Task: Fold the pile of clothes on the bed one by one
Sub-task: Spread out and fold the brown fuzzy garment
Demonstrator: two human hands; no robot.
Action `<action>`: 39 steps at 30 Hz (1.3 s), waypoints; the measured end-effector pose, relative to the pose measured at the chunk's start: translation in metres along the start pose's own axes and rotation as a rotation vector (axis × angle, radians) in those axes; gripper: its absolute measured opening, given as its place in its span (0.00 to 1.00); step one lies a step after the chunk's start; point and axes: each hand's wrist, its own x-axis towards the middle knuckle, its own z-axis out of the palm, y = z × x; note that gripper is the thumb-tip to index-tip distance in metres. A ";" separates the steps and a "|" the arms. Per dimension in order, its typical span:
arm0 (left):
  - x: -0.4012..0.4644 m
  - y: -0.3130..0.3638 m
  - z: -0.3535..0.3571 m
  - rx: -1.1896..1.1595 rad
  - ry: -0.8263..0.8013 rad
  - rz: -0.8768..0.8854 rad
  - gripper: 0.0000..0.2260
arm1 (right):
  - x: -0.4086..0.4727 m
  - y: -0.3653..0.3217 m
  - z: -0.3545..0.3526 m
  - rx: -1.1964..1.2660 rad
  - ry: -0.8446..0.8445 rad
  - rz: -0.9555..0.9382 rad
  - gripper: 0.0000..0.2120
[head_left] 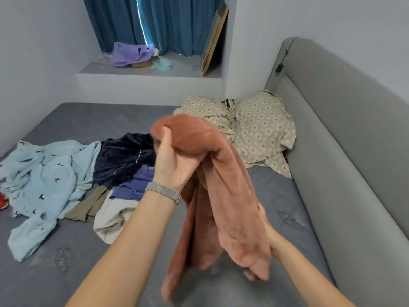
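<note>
above bare mattress [276, 196], rust garment [225, 185] in left hand [174, 160], headboard [343, 151] just right

Teal curtains [155, 23], framed boards [213, 41] against wall, grey headboard [345, 134], patterned pillows [254, 127]

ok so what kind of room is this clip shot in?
Most likely a bedroom at home. A grey mattress with a padded grey headboard, two patterned pillows in the corner, loose clothes piled on the bed, and teal curtains over a window ledge.
</note>
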 end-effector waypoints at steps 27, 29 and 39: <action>-0.054 -0.286 -0.524 1.465 0.323 -0.145 0.19 | 0.132 0.339 0.071 -0.560 0.301 -0.146 0.16; -0.074 -0.285 -0.507 1.436 0.305 -0.159 0.21 | 0.114 0.321 0.071 -0.467 0.176 -0.150 0.11; -0.093 -0.278 -0.443 0.740 0.256 -0.231 0.07 | 0.047 0.295 0.109 -0.284 -0.020 -0.279 0.07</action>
